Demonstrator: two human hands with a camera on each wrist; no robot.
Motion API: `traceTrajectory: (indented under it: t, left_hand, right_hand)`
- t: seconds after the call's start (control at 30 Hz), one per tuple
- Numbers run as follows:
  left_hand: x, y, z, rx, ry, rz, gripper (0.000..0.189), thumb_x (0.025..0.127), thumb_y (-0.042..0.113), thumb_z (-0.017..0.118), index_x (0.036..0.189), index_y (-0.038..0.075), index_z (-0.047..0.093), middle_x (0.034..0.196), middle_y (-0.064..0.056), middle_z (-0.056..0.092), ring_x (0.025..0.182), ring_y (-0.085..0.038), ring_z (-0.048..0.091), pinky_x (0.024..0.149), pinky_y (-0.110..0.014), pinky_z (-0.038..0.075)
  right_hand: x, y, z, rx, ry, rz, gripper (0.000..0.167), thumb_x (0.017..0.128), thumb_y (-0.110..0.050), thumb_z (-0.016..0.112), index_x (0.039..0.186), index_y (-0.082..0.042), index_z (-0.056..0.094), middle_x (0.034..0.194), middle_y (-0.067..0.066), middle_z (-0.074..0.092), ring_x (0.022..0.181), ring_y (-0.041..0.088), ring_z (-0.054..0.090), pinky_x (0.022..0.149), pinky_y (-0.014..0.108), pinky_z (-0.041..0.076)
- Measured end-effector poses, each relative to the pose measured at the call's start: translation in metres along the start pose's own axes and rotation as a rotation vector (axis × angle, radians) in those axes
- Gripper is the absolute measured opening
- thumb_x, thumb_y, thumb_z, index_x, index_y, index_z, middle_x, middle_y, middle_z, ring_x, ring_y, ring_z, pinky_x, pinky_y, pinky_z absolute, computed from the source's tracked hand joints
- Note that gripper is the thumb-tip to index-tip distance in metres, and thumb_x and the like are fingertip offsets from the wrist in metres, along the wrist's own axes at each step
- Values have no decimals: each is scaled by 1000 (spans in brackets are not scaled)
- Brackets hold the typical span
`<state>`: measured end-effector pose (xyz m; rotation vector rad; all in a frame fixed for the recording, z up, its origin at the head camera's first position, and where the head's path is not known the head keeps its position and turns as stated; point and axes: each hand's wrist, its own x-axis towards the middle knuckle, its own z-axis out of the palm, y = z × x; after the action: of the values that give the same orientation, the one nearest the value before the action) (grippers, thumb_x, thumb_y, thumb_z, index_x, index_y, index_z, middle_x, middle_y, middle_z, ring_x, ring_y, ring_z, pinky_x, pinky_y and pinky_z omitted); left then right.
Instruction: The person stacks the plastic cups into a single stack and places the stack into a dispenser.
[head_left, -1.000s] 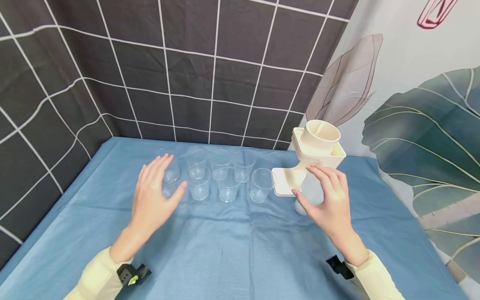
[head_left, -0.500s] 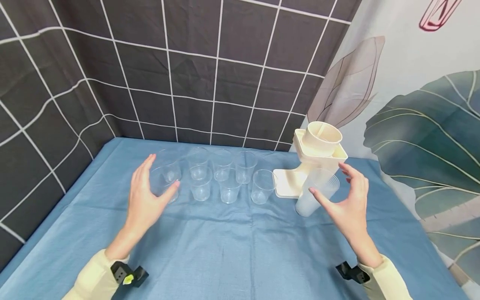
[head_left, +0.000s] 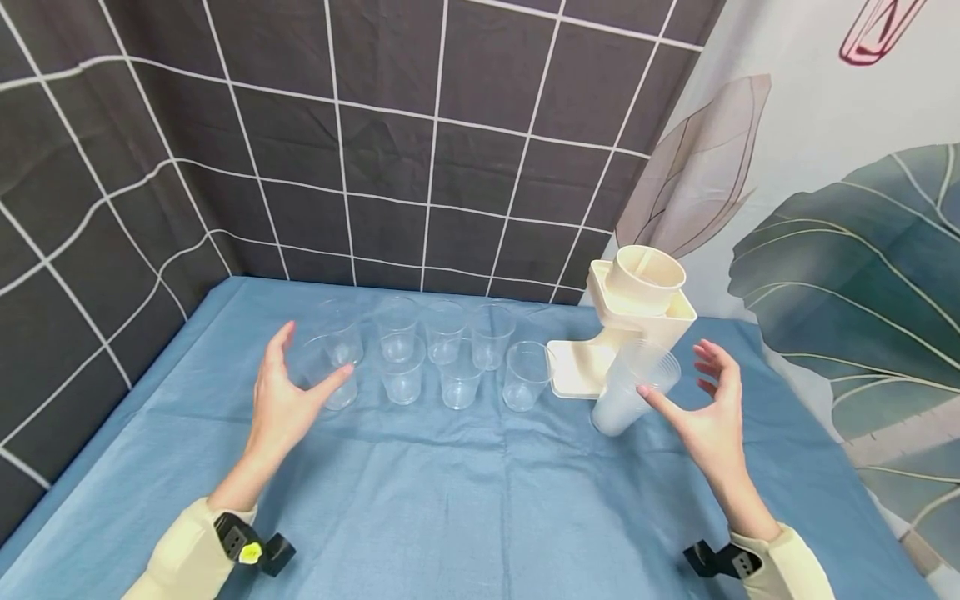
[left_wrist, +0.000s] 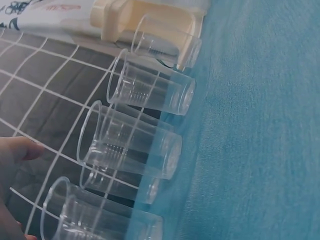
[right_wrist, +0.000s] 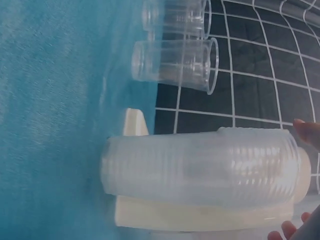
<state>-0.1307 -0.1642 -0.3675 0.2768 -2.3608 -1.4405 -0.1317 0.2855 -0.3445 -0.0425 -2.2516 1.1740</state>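
Note:
My left hand (head_left: 281, 404) is at the left end of two rows of clear plastic cups, thumb and fingers spread. Its thumb overlaps the nearest front cup (head_left: 341, 393) in the head view. Several more cups stand upright on the cloth, among them one at the right end of the front row (head_left: 525, 379); the left wrist view shows a cup (left_wrist: 152, 85) too. Beside a tall stack of nested plastic cups (right_wrist: 195, 167), my right hand (head_left: 712, 425) is spread with nothing in its grasp. Its thumb tip overlaps the stack near the rim in the head view.
A cream-coloured cup-shaped holder on a stand (head_left: 641, 287), with a flat base plate (head_left: 576, 371), is behind the cup stack. Blue cloth (head_left: 450, 517) covers the table. A dark gridded curtain (head_left: 390, 150) hangs behind, with a leaf-patterned one (head_left: 847, 250) to the right.
The right hand has moved right and away from the cup stack, uncovering it. The left hand has drawn slightly left and back from the front left cup.

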Motion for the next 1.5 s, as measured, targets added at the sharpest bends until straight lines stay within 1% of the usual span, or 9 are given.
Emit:
traceTrajectory:
  t: [0.3,0.5,0.7,0.97,1.2,1.27,1.3,1.37,1.5]
  left_hand:
    - [7,-10,1,-114,-83,-90,96,79,21,78,152,5,18,156,-15,30,144,-30,30,117,-45,30]
    - [9,-14,3,-113,-120,-139,97,80,21,78,152,6,15,155,-15,31,143,-31,31,116,-45,31]
    - [10,-17,4,-118,-129,-151,96,80,20,77,152,6,16,154,-16,34,141,-33,33,115,-46,32]
    - [11,-21,5,-139,-150,-172,92,81,15,76,151,5,19,152,-18,36,139,-34,37,116,-46,31]
    - [11,-22,5,-155,-160,-178,88,82,13,75,150,3,20,150,-20,38,137,-34,39,116,-45,31]
    - [11,-22,5,-156,-163,-178,86,83,12,74,149,2,21,149,-21,39,137,-35,39,116,-45,31]
    - [11,-22,5,-156,-164,-178,85,83,12,74,149,2,21,149,-21,39,137,-35,39,116,-45,31]
    - [11,-22,5,-159,-165,-176,84,83,12,73,149,1,22,149,-21,40,136,-34,40,116,-45,31]
    - [11,-23,5,-164,-168,-174,83,84,12,73,149,1,22,149,-21,40,136,-34,40,116,-45,31]
  right_hand:
    - [-3,10,2,-1,-153,202,91,73,-7,82,147,-13,28,139,5,39,114,5,37,89,5,33]
    - [-4,15,5,9,-219,249,90,77,-10,79,148,-9,24,140,6,34,115,3,35,88,2,34]
    - [-4,19,5,4,-280,269,89,79,-12,78,148,-6,22,138,4,34,114,1,36,87,3,35]
    - [-2,23,8,-7,-339,327,87,81,-12,76,149,-7,22,137,1,35,108,-4,36,98,17,37]
    - [-3,23,11,54,-373,328,87,81,-12,75,147,-2,21,141,14,37,108,-4,38,112,50,33]
    - [-4,24,12,60,-379,328,86,81,-13,76,146,-1,21,142,16,37,108,-4,38,112,53,32]
    - [-4,24,13,54,-382,329,86,81,-14,76,146,-1,21,143,17,38,108,-5,39,112,51,33]
    - [-4,24,13,41,-385,333,86,81,-16,76,145,-2,21,143,15,39,107,-6,40,109,36,39]
    - [-4,24,14,31,-395,351,85,82,-16,76,146,-3,21,144,14,40,103,-8,43,88,5,39]
